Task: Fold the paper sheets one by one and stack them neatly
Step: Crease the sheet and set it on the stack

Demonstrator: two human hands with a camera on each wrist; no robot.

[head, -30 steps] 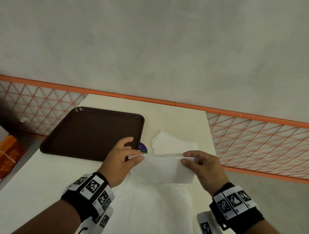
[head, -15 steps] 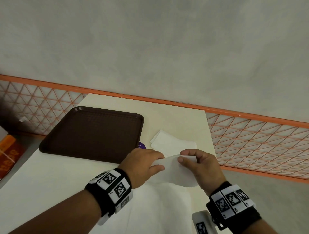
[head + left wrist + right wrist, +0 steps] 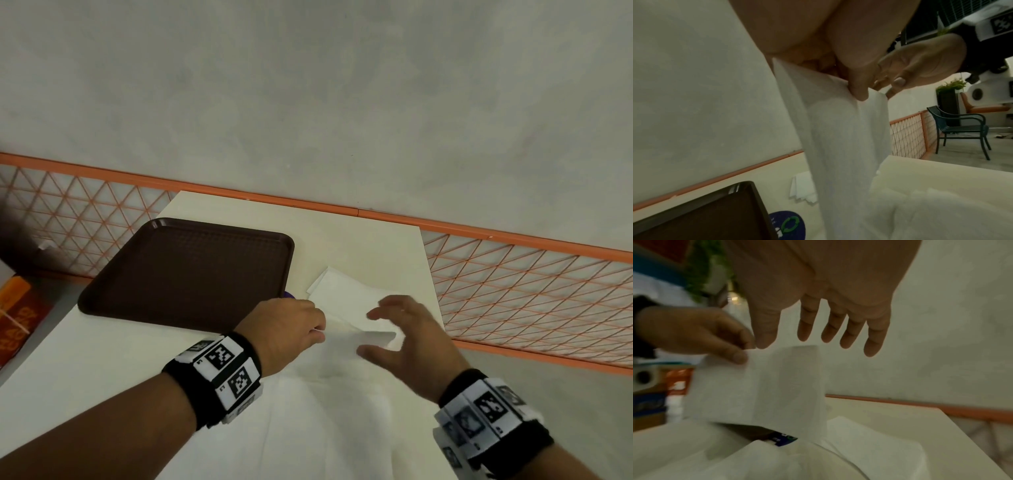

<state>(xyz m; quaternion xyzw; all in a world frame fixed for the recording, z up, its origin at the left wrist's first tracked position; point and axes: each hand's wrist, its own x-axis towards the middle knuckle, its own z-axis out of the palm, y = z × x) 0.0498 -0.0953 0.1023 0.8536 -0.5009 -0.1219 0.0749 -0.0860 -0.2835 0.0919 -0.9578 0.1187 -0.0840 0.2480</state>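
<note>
A folded white paper sheet [image 3: 368, 337] [image 3: 840, 146] [image 3: 777, 386] hangs above the table, pinched at its top edge by my left hand [image 3: 291, 329] [image 3: 857, 78] [image 3: 731, 350]. My right hand [image 3: 394, 329] [image 3: 838, 337] hovers just right of it, fingers spread and holding nothing. Behind them a stack of folded sheets [image 3: 342, 291] [image 3: 801, 186] [image 3: 869, 434] lies on the table. A pile of unfolded white sheets [image 3: 335, 411] [image 3: 756, 464] [image 3: 920, 211] lies in front of me, under both hands.
A brown tray [image 3: 185, 270] [image 3: 705, 216] rests on the cream table [image 3: 359, 240] at the left. A blue round sticker [image 3: 785, 225] [image 3: 289, 294] shows by the tray's corner. An orange mesh railing [image 3: 531, 298] runs behind and right. The table's right edge is close to my right hand.
My left hand brought its end of the sheet across to the right end, folding it in half. My right hand has let go and spread open.
</note>
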